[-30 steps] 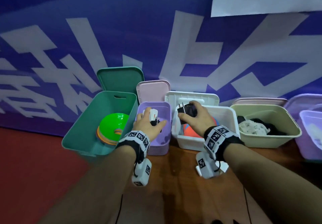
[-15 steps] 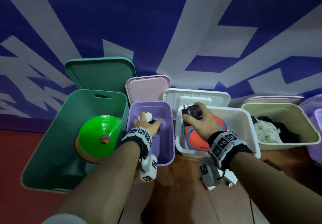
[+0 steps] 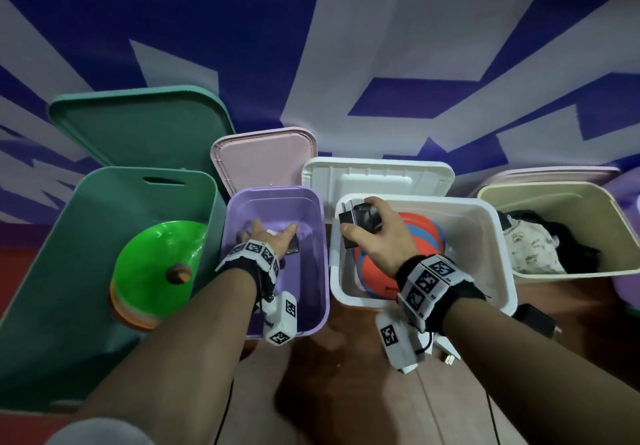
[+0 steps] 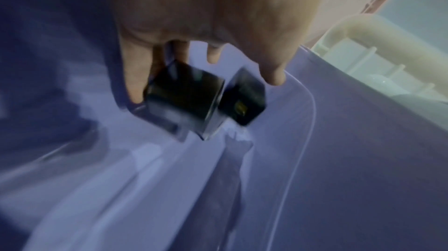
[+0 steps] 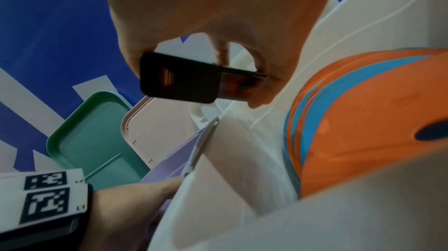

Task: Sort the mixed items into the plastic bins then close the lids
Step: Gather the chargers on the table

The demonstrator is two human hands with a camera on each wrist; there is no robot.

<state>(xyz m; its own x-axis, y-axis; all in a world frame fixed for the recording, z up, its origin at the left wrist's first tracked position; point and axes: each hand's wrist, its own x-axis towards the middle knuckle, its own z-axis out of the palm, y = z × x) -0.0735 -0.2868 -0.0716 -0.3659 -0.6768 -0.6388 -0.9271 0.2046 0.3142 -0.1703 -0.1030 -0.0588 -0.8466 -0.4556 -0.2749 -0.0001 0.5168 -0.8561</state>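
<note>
R hand (image 3: 375, 236) is curled tight round a black plug adapter (image 3: 358, 217), thumb on the near side, fingers wrapped over the top. It hangs above the back-left corner of the white bin (image 3: 498, 223). The adapter's long axis runs away from the wrist toward the wall, w/ the two metal prongs (image 3: 346, 206) poking out past the fingers, up and to the left. Under the palm, in the same bin, lies a stack of orange and blue cones (image 3: 420, 236).

L hand (image 3: 268, 242) is down inside the purple bin (image 3: 320, 271), fingers spread and straightish. In the wrist cam two dark blocky chargers (image 4: 206, 98) sit just below the fingertips (image 4: 275, 77), tilted, corners pointing down at the bin floor. Blurred, so can't tell if the fingers touch them; nothing is visibly gripped.

Left of the L hand: green bin (image 3: 69, 236) w/ a stack of cones, bright green one (image 3: 156, 264) on top. Beyond the hands, leaning on the blue-white wall: green lid (image 3: 138, 126), pink lid (image 3: 266, 157), white lid (image 3: 377, 178). Right of the R hand: beige bin (image 3: 588, 202) holding cloth (image 3: 526, 250).
</note>
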